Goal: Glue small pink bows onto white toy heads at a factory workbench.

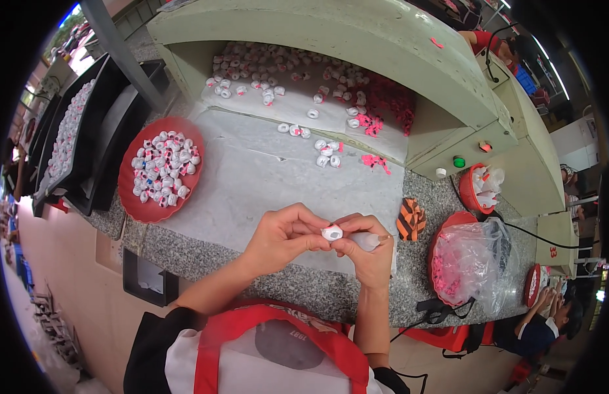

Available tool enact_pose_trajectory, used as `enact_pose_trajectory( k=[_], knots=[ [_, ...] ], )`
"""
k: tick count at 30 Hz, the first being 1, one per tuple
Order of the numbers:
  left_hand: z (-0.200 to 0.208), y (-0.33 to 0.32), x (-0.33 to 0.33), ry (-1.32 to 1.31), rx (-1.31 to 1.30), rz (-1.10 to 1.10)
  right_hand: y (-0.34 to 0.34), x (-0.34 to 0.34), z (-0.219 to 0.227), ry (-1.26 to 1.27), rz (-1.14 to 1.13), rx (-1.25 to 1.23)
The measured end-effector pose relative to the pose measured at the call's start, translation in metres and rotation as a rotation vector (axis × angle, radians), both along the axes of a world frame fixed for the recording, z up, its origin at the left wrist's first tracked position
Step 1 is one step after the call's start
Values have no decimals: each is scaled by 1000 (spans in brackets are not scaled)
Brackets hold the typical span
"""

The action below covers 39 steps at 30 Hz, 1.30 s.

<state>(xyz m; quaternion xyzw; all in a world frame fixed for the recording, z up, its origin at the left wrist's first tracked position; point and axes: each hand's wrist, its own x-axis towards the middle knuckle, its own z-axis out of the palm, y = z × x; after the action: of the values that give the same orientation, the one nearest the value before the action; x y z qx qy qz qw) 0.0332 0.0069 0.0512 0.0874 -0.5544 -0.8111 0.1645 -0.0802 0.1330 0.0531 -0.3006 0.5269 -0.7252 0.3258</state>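
Observation:
Between the fingertips of both hands is a small white ring-like piece (pixel 331 233) with a dark opening and a bit of pink at its top. My left hand (pixel 285 236) pinches it from the left. My right hand (pixel 363 246) grips its other side and also keeps a whitish translucent object (pixel 366 241) tucked against the palm; its kind is unclear. Similar white pieces with pink bits (pixel 327 153) lie in small groups on the white sheet (pixel 252 190) beyond my hands. Pink pieces (pixel 376 163) lie to their right.
A green-grey box-like station (pixel 331 33) with many white pieces inside stands at the back. A red bowl (pixel 130 197) of white pieces sits left. To the right are an orange-and-black cloth (pixel 410 219), a plastic bag (pixel 482 262) over pink pieces, and a red cup (pixel 472 197).

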Motion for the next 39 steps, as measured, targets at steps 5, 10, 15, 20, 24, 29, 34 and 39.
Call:
enact_pose_trajectory(
  k=[5, 10, 15, 20, 24, 29, 34, 39],
  knots=[
    [0, -9, 7, -39, -17, 66, -17, 7, -3, -85, 25, 65],
    [-15, -27, 24, -45, 54, 151, -46, 20, -13, -136, 54, 93],
    [-25, -60, 45, -109, 80, 222, -83, 28, -24, 25, 136, 315],
    [-35, -129, 74, -281, -838, 832, -81, 34, -33, 240, 53, 345],
    [-34, -138, 2, -388, -1251, 938, -57, 34, -30, 134, -6, 341],
    [-92, -132, -103, -602, -1413, 736, -18, 31, -17, 55, -231, 341],
    [-37, -107, -55, -435, -623, 492, 4, 20, -17, 130, -333, 239],
    [6, -49, -5, 95, 703, 63, -6, 20, 7, 207, -289, 144]
  ],
)
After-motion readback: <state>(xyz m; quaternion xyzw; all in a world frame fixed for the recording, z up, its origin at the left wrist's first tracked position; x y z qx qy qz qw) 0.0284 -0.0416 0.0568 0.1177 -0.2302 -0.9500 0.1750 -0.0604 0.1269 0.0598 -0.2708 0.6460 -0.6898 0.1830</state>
